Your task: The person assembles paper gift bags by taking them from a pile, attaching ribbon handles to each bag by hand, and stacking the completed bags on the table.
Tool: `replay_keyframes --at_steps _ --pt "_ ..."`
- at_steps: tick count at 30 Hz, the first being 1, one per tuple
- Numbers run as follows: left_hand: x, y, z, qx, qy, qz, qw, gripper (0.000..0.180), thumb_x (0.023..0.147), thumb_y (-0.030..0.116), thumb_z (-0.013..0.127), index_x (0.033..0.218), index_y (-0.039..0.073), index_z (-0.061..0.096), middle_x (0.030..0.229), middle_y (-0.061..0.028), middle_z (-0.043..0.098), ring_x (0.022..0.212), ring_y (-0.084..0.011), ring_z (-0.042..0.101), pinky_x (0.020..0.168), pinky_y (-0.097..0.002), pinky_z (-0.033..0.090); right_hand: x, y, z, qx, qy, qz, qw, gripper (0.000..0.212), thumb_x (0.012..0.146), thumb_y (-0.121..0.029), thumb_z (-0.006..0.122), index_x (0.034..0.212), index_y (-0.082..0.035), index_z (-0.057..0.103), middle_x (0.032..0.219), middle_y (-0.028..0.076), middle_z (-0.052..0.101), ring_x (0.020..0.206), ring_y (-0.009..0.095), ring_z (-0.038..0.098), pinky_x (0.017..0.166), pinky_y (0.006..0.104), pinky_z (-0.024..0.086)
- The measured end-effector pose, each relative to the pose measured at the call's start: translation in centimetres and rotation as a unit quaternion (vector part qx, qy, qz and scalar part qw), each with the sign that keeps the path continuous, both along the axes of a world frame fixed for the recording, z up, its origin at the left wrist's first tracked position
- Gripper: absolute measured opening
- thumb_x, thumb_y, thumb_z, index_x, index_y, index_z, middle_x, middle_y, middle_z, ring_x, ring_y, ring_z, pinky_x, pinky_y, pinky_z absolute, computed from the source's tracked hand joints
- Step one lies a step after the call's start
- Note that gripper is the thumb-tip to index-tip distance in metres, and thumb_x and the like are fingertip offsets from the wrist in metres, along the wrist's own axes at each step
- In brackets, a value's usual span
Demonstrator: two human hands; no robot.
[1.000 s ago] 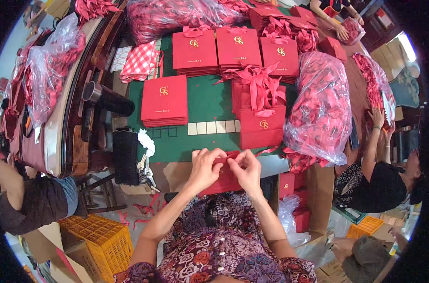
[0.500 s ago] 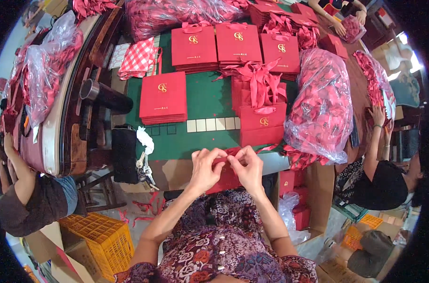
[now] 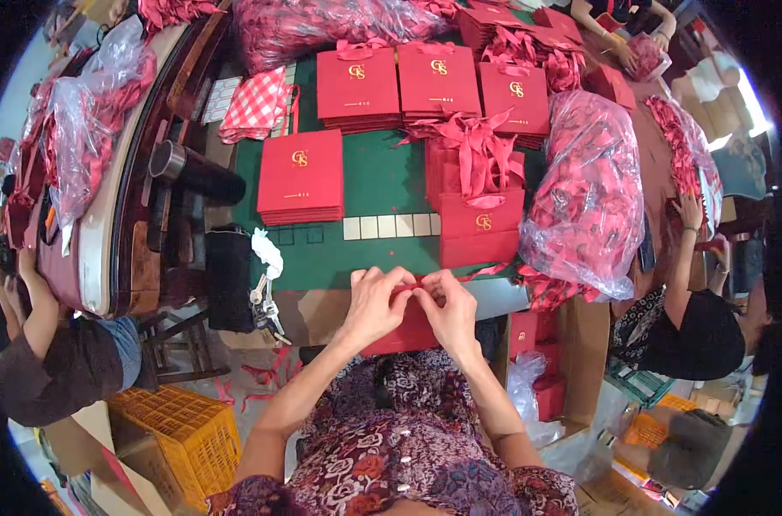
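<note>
At the table's near edge, my left hand (image 3: 376, 303) and my right hand (image 3: 447, 311) are close together, thumbs and fingertips pinched at the top edge of a red paper gift bag (image 3: 401, 337). The bag hangs below them in front of my lap, partly covered by my hands. A red ribbon (image 3: 487, 270) trails out to the right, just beyond my right fingers. What exactly lies between the fingertips is too small to make out. Past my hands stands a red bag with a ribbon handle (image 3: 482, 234), and to the left lies a stack of flat red bags (image 3: 300, 176).
Further stacks of red bags (image 3: 359, 86) line the table's far side. A clear plastic sack of ribbons (image 3: 582, 189) bulges at the right. Keys (image 3: 266, 305) and a black cloth (image 3: 229, 279) lie left, near a dark tumbler (image 3: 193, 172). Co-workers sit on both sides. A yellow crate (image 3: 180, 434) stands below left.
My hands stay at the bag's top edge, with small shifts of the fingers; the right hand tilts slightly. The whole view has shifted a little.
</note>
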State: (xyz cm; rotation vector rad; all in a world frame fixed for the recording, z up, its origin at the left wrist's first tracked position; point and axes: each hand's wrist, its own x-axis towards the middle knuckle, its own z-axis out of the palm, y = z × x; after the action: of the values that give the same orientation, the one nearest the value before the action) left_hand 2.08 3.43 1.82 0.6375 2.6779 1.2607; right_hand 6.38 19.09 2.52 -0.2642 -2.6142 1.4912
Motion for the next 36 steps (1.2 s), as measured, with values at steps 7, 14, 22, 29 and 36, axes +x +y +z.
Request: replay_keyframes --at_steps 7,14,22,29,36 --pt "0.3 -0.8 0.2 0.015 -0.011 -0.029 0.999 0.016 0.084 0.02 0.073 0.097 0.014 0.066 0.083 -0.0013 0.07 0.081 -0.0224 0.058 0.086 -0.04 0.036 -1.8 2.7 1.7 0.001 0.033 0.091 0.995 0.01 0.088 -0.01 0.069 0.093 -0.002 0.07 0.088 0.011 0.063 0.085 0.027 0.064 0.074 0.0373 0.052" --pt "1.1 -0.9 0.9 -0.038 0.179 -0.092 0.979 0.009 0.08 0.016 0.072 0.089 0.017 0.071 0.081 0.0032 0.065 0.083 -0.0187 0.054 0.087 -0.0381 0.033 -2.7 5.0 0.0 -0.032 -0.062 0.309 0.949 0.013 0.089 -0.013 0.067 0.096 -0.003 0.071 0.094 0.01 0.066 0.097 0.026 0.062 0.086 0.0375 0.049" --pt "1.1 -1.2 1.7 -0.045 0.223 -0.132 0.965 0.012 0.078 0.014 0.072 0.09 0.016 0.071 0.086 0.0057 0.064 0.088 -0.0176 0.055 0.09 -0.0395 0.033 -3.3 5.5 -1.1 -0.073 -0.067 0.345 0.933 0.015 0.089 -0.014 0.069 0.097 -0.002 0.071 0.094 0.01 0.065 0.096 0.024 0.062 0.086 0.0345 0.05" --pt "1.1 -1.2 2.2 -0.006 0.121 -0.158 0.98 0.011 0.08 0.019 0.076 0.088 0.017 0.069 0.084 0.0034 0.065 0.086 -0.0186 0.055 0.09 -0.0395 0.033 -3.4 4.4 -3.1 -0.179 -0.06 0.057 0.98 0.011 0.087 -0.011 0.068 0.09 -0.001 0.071 0.086 0.007 0.065 0.084 0.014 0.063 0.078 0.0292 0.05" --pt "-0.9 -1.9 1.8 -0.006 0.047 -0.013 0.999 0.014 0.079 0.02 0.076 0.087 0.013 0.067 0.082 -0.0001 0.066 0.084 -0.0219 0.057 0.088 -0.0388 0.034 -1.4 5.1 1.3 -0.045 -0.069 0.128 0.988 0.033 0.09 -0.025 0.072 0.114 -0.003 0.068 0.106 0.011 0.064 0.097 0.025 0.062 0.082 0.0349 0.05"
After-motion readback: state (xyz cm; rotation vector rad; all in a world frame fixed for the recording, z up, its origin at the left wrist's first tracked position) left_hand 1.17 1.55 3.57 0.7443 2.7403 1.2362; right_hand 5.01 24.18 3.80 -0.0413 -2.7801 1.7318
